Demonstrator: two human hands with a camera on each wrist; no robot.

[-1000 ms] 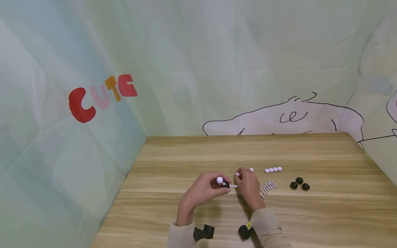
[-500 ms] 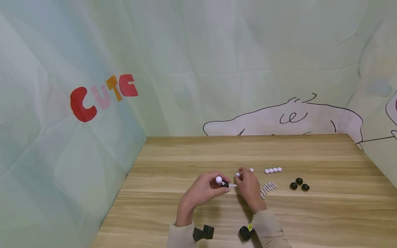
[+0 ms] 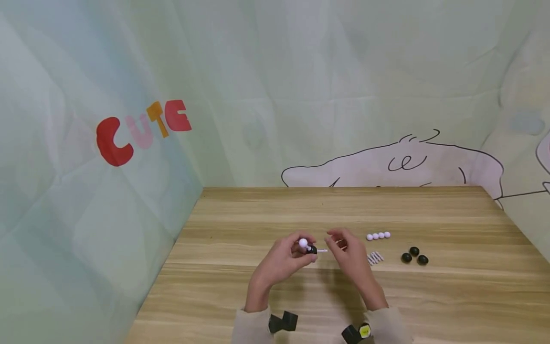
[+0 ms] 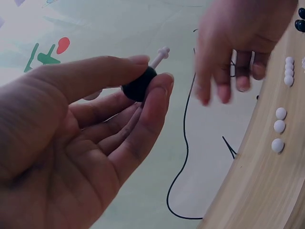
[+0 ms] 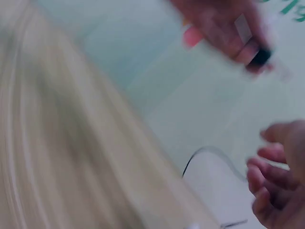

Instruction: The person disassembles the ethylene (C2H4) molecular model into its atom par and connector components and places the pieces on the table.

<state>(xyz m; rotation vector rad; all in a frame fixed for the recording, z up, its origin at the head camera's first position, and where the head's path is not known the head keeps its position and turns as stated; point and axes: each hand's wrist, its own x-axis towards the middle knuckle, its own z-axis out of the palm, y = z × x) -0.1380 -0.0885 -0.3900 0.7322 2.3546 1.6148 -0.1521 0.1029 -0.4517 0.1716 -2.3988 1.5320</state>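
Note:
In the head view my left hand (image 3: pixel 281 258) is raised above the table. It pinches a black ball (image 3: pixel 312 250) between thumb and fingers. A white peg (image 3: pixel 322 251) sticks out of that ball toward the right, and a white ball (image 3: pixel 302 243) is joined on its other side. Just right of the peg's tip is my right hand (image 3: pixel 350 251), its fingers loosely bent with nothing visible between them. The left wrist view shows the black ball (image 4: pixel 139 86) at the fingertips and the white peg (image 4: pixel 160 57) with its knobbed end.
A row of several white balls (image 3: pixel 378 236) lies behind the right hand. Short white pegs (image 3: pixel 375 258) lie partly hidden by that hand. Further right are three black balls (image 3: pixel 414 251). Three more white balls (image 4: pixel 279 126) on the wooden table (image 4: pixel 267 191) show in the left wrist view.
My right hand has lifted off the table from beside the white balls and turned toward the peg. The left hand keeps its hold on the black ball, slightly higher.

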